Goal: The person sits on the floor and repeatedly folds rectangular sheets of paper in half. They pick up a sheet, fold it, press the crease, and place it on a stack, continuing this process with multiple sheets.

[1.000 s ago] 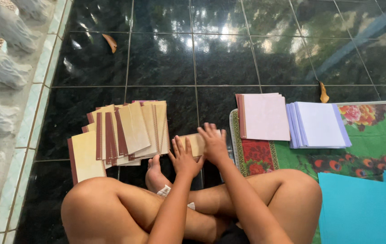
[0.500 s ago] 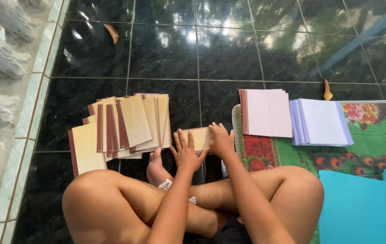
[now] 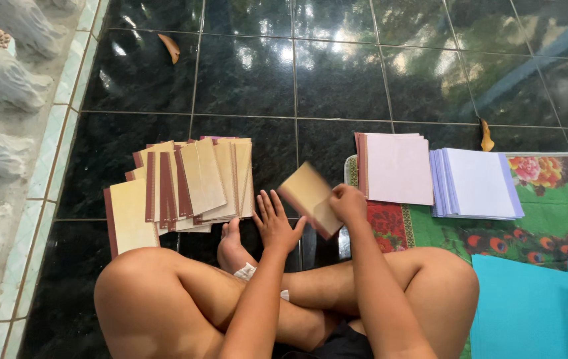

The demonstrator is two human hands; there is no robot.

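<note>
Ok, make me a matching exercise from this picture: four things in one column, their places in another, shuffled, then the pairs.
Things:
1. tan booklet
2. fanned tan booklets
3. pink stack
4. lavender stack

Places:
A. on the floral mat's far edge, right of its neighbour
B. lifted in the right hand
C. spread on the dark tiles, left of the left hand
D. at the mat's left corner

Pairs: 1-B, 2-C, 3-D, 4-A

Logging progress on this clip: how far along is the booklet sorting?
Done: a fanned pile of tan booklets on the tile floor. In hand: right hand lifts one tan booklet, blurred; left hand open beside it. Left: pink stack and lavender stack lie untouched on the mat.
</note>
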